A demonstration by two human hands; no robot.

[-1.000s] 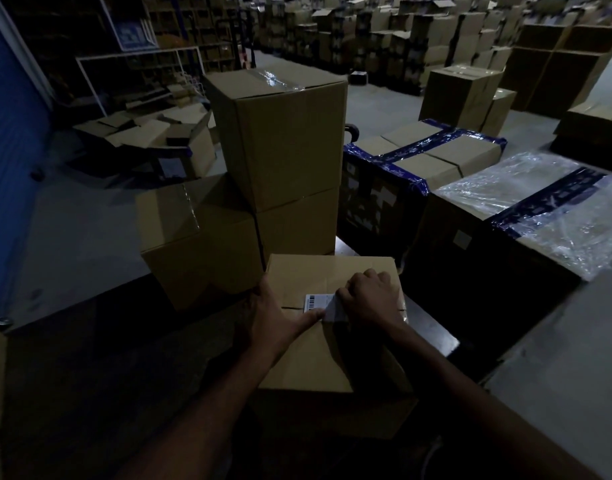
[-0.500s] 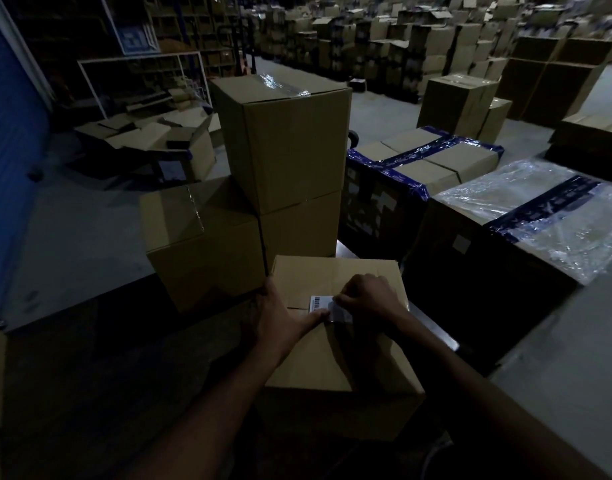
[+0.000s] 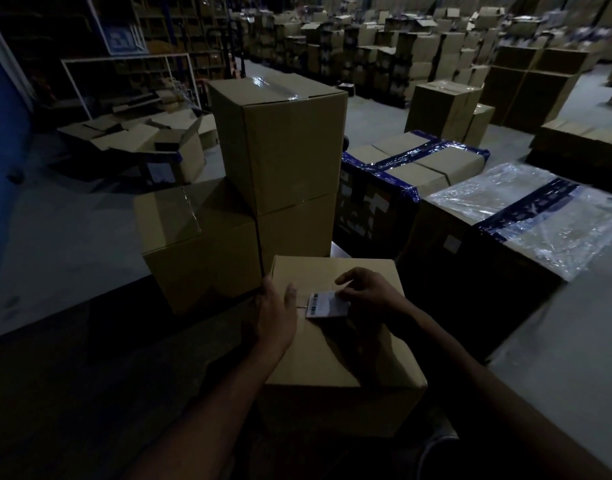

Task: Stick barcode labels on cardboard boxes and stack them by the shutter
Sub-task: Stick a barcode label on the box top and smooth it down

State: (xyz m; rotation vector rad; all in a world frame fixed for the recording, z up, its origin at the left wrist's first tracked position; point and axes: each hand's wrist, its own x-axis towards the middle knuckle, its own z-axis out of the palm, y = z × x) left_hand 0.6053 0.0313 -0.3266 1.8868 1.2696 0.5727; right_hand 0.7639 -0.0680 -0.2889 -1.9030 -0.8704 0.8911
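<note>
A sealed cardboard box (image 3: 335,344) stands right in front of me. A white barcode label (image 3: 321,304) lies on its top near the centre seam. My left hand (image 3: 276,315) rests on the box's upper left edge, thumb straight on the top, a little left of the label; its fingers drop over the side out of sight. My right hand (image 3: 368,292) touches the label's right end with loosely spread fingers, the index finger lifted. The blue shutter (image 3: 1,174) runs along the far left.
Three stacked boxes (image 3: 280,150) stand just beyond my box, close to its far left. Wrapped pallets with blue tape (image 3: 412,174) and clear film (image 3: 547,220) fill the right. Flattened cartons (image 3: 131,140) lie at the back left, with bare grey floor (image 3: 72,230) by the shutter.
My left thumb has slid off the label's left edge to the box top. My right hand has loosened from a curled press into spread fingers at the label's right end, so more of the label shows.
</note>
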